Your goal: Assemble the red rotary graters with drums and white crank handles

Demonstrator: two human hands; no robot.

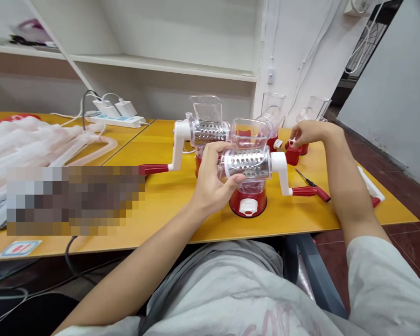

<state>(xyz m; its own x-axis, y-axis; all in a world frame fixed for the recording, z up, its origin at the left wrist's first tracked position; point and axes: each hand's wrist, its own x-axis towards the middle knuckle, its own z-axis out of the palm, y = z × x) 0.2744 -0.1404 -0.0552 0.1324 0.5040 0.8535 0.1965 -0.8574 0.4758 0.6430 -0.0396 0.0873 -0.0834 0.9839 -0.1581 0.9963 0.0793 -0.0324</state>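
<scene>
My left hand point(213, 179) curls around the left end of the nearest rotary grater point(249, 163), thumb and fingers on the housing of its metal drum. This grater stands upright on its round red base, with a white crank and red handle point(304, 191) pointing right. Farther right, my right hand point(307, 132) reaches down with bent fingers and grips a small red block-shaped part with white on top point(293, 154). Its fingertips are partly hidden. Behind the near grater stands a second rotary grater point(210, 128), its crank turned to the left.
Clear plastic grater hoppers point(273, 105) stand at the back right. A red-handled screwdriver point(315, 185) and a white part point(371, 184) lie at right. Left are a power strip point(121, 120), clear plastic bags point(28, 144) and a blurred-out area point(80, 200). White shelves point(161, 65) rise behind the yellow table point(164, 217).
</scene>
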